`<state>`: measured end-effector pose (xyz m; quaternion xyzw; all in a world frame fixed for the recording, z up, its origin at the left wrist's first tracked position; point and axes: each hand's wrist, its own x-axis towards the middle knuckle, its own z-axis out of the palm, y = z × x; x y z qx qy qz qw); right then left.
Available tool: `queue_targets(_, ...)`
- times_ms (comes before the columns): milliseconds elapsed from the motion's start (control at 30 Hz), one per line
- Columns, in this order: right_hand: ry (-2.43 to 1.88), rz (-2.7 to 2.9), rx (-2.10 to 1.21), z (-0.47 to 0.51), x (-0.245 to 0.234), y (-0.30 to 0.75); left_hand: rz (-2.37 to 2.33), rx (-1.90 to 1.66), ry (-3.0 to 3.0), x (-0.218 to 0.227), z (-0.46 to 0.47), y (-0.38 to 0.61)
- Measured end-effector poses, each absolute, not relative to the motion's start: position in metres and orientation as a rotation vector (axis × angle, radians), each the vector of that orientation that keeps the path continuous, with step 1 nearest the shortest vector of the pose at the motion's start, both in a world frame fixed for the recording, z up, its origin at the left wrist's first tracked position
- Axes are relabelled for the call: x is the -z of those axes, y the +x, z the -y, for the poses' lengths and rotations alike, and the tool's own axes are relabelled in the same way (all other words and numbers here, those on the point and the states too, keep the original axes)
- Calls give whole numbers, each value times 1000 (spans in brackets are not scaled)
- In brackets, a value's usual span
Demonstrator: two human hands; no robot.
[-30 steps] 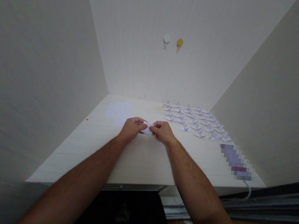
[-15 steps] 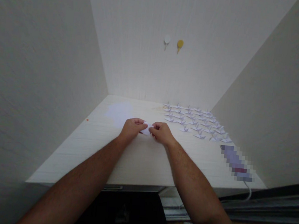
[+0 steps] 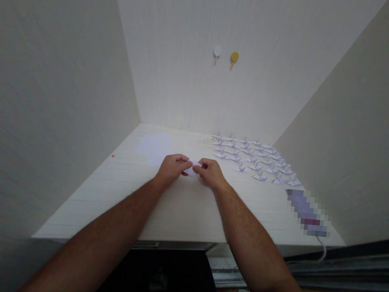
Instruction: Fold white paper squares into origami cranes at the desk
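Observation:
A small white piece of folded paper (image 3: 191, 170) is pinched between my two hands, just above the middle of the desk. My left hand (image 3: 174, 167) grips its left side, thumb on top and fingers beneath. On the right side, my right hand (image 3: 210, 171) holds it between thumb and curled fingers. The fingers cover much of the paper, so its exact folds cannot be made out. Behind my left hand lies a spread of white paper sheets (image 3: 153, 146). Several white origami cranes (image 3: 253, 160) stand in rows beyond my right hand.
The pale desk (image 3: 113, 202) is enclosed by walls on three sides. A blurred-out phone-like object (image 3: 307, 213) with a white cable (image 3: 323, 252) lies at the right edge. A small orange bit (image 3: 113, 156) sits at left. Two hooks, white (image 3: 217, 52) and yellow (image 3: 234, 57), are on the back wall.
Both hands stay in nearly the same place, still pinching the paper. The fingers have shifted slightly closer together, and less of the paper shows between them.

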<state>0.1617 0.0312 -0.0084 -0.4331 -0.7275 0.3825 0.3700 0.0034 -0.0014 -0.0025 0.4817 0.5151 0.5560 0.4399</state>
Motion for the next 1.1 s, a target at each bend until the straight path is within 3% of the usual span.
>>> queue_targets(533, -1057, 1876, -1100, -32, 10, 158, -1419, -1305, 1311, 0, 2, 5)
queue_targets(1100, -1051, 1636, -1217, -27, 9, 150, -1301, -1541, 1176, 8, -3, 6)
